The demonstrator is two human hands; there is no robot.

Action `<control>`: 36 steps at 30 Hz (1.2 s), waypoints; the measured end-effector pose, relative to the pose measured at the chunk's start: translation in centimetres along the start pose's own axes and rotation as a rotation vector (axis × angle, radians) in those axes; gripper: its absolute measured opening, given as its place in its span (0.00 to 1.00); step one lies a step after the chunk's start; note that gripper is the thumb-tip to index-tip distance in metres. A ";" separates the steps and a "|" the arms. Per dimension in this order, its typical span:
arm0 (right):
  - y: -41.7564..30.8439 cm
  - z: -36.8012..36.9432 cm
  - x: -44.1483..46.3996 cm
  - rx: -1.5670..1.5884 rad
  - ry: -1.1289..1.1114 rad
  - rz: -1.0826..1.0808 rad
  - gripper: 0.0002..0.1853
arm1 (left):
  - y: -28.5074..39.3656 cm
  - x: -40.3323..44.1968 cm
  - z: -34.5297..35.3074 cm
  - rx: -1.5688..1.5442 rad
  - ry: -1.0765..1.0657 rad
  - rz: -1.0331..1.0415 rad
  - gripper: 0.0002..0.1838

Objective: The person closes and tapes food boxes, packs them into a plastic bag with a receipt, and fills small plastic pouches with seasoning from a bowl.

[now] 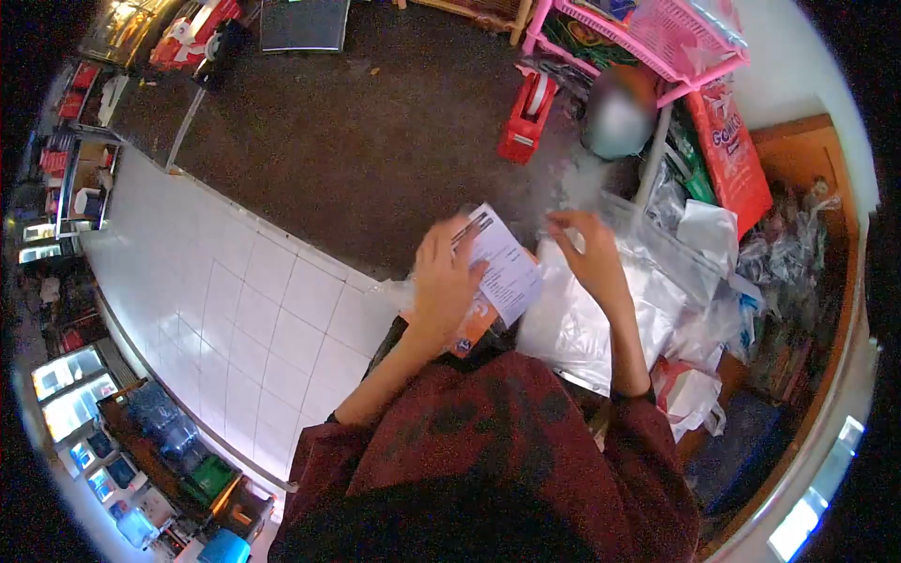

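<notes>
A white printed paper slip [505, 266] lies at an angle over an orange package [477, 330] just in front of my body. My left hand [445, 277] presses on the slip's left side, its thumb across the print and its fingers along the upper edge. The package is partly hidden under the slip and the hand. To the right, my right hand [593, 258] is raised over a stack of clear plastic bags [601, 328]. Its thumb and fingertips come together in a pinch; anything between them is too small to make out.
A red tape dispenser [527, 117] stands on the dark brown tabletop [357, 131], near a pink plastic rack [648, 42]. A red bag [730, 155] and crumpled plastic [788, 253] crowd the right side. White floor tiles [244, 310] show at left.
</notes>
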State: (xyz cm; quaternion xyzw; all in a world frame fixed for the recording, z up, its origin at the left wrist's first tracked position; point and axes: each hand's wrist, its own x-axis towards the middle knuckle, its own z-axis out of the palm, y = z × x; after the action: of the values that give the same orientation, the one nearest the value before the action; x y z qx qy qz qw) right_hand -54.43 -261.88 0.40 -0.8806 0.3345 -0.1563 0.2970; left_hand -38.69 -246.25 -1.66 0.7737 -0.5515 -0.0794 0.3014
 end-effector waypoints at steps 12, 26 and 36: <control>-4.2 6.6 6.2 -0.418 -0.235 -0.065 0.32 | 0.0 -2.3 1.0 0.213 -0.127 0.083 0.26; 11.0 7.9 5.9 0.303 0.033 0.183 0.22 | -4.4 7.7 -0.8 -0.309 -0.654 -0.283 0.22; 2.5 6.3 11.1 0.390 0.476 0.246 0.14 | -11.2 17.6 14.4 -1.408 -0.789 -0.696 0.22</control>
State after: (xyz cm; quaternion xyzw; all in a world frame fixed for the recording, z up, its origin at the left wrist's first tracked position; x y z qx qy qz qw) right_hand -44.55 -268.29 -5.21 -0.6989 0.4620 -0.3819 0.3901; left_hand -29.57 -265.17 -15.75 0.4483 -0.1711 -0.7503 0.4548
